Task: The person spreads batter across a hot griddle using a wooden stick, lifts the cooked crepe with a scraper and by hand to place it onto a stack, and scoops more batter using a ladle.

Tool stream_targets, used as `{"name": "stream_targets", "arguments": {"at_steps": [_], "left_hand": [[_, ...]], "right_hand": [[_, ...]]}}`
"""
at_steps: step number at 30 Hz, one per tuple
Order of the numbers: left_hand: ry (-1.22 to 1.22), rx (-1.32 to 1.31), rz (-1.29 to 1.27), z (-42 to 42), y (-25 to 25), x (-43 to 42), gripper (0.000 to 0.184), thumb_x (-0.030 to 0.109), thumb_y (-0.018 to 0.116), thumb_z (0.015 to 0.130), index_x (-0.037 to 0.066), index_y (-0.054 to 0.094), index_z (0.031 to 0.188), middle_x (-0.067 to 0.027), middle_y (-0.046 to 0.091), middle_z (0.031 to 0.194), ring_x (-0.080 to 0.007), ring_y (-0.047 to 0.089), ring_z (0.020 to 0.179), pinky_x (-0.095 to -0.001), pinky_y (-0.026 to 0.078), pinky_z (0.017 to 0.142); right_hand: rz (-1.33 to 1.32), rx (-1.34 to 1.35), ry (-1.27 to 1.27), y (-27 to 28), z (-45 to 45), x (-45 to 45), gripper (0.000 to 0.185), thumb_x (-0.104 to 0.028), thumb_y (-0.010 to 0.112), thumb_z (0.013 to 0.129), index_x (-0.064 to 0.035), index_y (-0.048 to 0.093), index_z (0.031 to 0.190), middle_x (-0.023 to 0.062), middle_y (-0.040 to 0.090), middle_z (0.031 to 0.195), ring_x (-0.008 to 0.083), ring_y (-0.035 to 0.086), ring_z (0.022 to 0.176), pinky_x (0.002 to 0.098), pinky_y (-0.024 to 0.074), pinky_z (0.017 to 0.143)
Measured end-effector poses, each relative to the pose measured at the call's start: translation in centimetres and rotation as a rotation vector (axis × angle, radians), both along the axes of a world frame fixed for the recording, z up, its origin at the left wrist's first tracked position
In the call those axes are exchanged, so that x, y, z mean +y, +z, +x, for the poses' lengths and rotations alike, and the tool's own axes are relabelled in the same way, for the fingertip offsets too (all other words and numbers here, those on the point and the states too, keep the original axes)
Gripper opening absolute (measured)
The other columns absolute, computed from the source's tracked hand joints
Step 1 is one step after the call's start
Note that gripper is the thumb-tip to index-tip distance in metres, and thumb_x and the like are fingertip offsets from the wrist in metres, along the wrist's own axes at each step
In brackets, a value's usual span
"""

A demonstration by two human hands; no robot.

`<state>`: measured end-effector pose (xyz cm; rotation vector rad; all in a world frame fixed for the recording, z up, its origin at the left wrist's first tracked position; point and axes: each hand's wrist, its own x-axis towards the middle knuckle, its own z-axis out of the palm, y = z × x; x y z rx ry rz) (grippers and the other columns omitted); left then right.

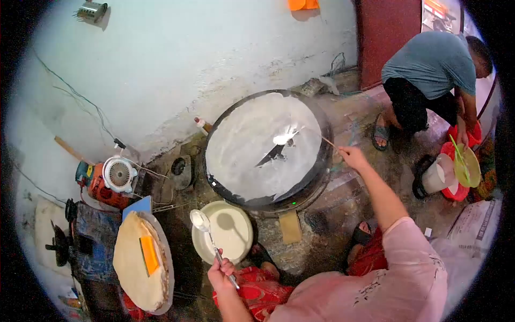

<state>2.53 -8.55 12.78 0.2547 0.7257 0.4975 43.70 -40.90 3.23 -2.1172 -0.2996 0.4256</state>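
Note:
My left hand (pixel 220 270) grips the handle of a metal ladle (pixel 200 221), its bowl above the left side of a tub (pixel 199 250) of pale batter. A thin wooden stick (pixel 328 141) is held in my right hand (pixel 353 157) and reaches over the right side of a large round griddle (pixel 318 180). What is on the stick's far end is hard to make out in the glare. A sheet of whitish batter (pixel 241 131) covers most of the griddle, with a dark bare gap near its middle. Steam blurs parts of the surface.
At left lies a stack of thin round pancakes (pixel 127 263) with an orange scraper (pixel 149 255) on top. A blower (pixel 119 174) stands behind it. Another person (pixel 432 67) bends over red basins (pixel 456 191) at right, near a white bucket (pixel 432 178). A bottle (pixel 203 125) stands beside the griddle.

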Motion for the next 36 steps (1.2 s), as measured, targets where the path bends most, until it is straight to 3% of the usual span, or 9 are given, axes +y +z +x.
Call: {"name": "stream_targets", "arguments": {"at_steps": [4,6,12,17,22,25,28,32,36], "left_hand": [[-0.035,0.038,0.023,0.1,0.2,0.2,0.027,0.014,0.037,0.091,-0.001,0.047,0.111,-0.0036,0.042,0.065,-0.0087,0.038,0.048,-0.0213,0.034,0.038],[-0.033,0.093,-0.038,0.3,0.4,0.2,0.025,0.017,0.035,0.092,0.004,0.051,0.106,-0.0026,0.042,0.064,-0.0082,0.036,0.045,-0.0191,0.03,0.035],[-0.03,0.036,-0.021,-0.7,0.1,0.4,0.027,0.017,0.034,0.092,0.003,0.051,0.107,-0.0033,0.041,0.064,-0.0089,0.036,0.046,-0.0201,0.031,0.036],[-0.016,-0.005,-0.03,-1.5,-0.3,0.5,0.028,0.018,0.033,0.092,0.002,0.049,0.108,-0.0035,0.041,0.065,-0.0095,0.035,0.046,-0.0207,0.031,0.036],[-0.026,0.017,-0.019,-1.4,0.3,0.3,0.025,0.015,0.036,0.091,0.0,0.051,0.105,-0.0024,0.043,0.062,-0.0077,0.039,0.044,-0.0202,0.033,0.036],[-0.066,-0.013,-0.041,-2.1,-0.7,1.1,0.027,0.02,0.035,0.092,0.004,0.049,0.109,-0.0033,0.042,0.066,-0.0088,0.035,0.047,-0.0199,0.031,0.037],[-0.064,0.033,-0.047,-1.9,-0.4,1.0,0.027,0.02,0.035,0.092,0.004,0.049,0.109,-0.0038,0.042,0.065,-0.0086,0.035,0.046,-0.0199,0.031,0.037],[-0.037,0.056,-0.035,-1.4,0.0,0.5,0.027,0.019,0.033,0.092,0.004,0.051,0.107,-0.0035,0.042,0.063,-0.0082,0.035,0.045,-0.0193,0.03,0.036],[-0.048,0.027,-0.039,-1.1,0.2,0.4,0.026,0.018,0.035,0.092,0.003,0.051,0.106,-0.0031,0.042,0.063,-0.0081,0.035,0.045,-0.0192,0.03,0.036]], "right_hand": [[0.045,-0.331,-0.05,-3.4,-4.0,5.9,0.028,-0.028,0.048,0.085,-0.0129,0.062,0.104,0.0103,0.063,0.097,0.0294,0.06,0.086,0.0388,0.0471,0.075],[-0.134,-0.183,0.064,0.4,-7.4,8.7,0.028,-0.028,0.047,0.084,-0.0152,0.062,0.104,0.0131,0.062,0.095,0.0316,0.059,0.086,0.0404,0.047,0.076],[-0.382,-0.335,0.182,6.3,-11.8,9.7,0.026,-0.023,0.05,0.079,-0.0208,0.063,0.102,0.0115,0.063,0.086,0.0299,0.06,0.081,0.0412,0.0481,0.068],[-0.339,-0.877,-0.057,6.4,-13.3,6.8,0.036,-0.01,0.051,0.074,-0.0235,0.06,0.105,0.0058,0.052,0.072,0.0255,0.054,0.069,0.0387,0.0458,0.056],[-0.49,-0.912,0.217,2.7,-18.1,10.9,0.046,-0.007,0.05,0.072,-0.018,0.051,0.117,0.0048,0.052,0.076,0.023,0.055,0.072,0.0379,0.0453,0.059],[-0.591,-0.846,0.098,0.2,-16.7,9.8,0.047,-0.007,0.052,0.071,-0.0185,0.051,0.116,0.0065,0.051,0.074,0.0271,0.055,0.068,0.0399,0.0447,0.055],[-0.518,-0.685,-0.124,1.9,-15.1,7.3,0.043,-0.003,0.051,0.071,-0.0178,0.055,0.111,0.0085,0.052,0.075,0.027,0.056,0.067,0.0394,0.0457,0.055],[-0.282,-0.783,0.017,3.1,-17.9,7.8,0.044,-0.005,0.053,0.069,-0.0189,0.056,0.112,0.0096,0.053,0.073,0.0281,0.057,0.063,0.0394,0.0459,0.054],[-0.596,-0.745,0.04,0.0,-14.6,5.6,0.05,-0.008,0.054,0.071,-0.0206,0.048,0.12,0.0085,0.054,0.08,0.0276,0.057,0.067,0.0387,0.0468,0.055]]}}
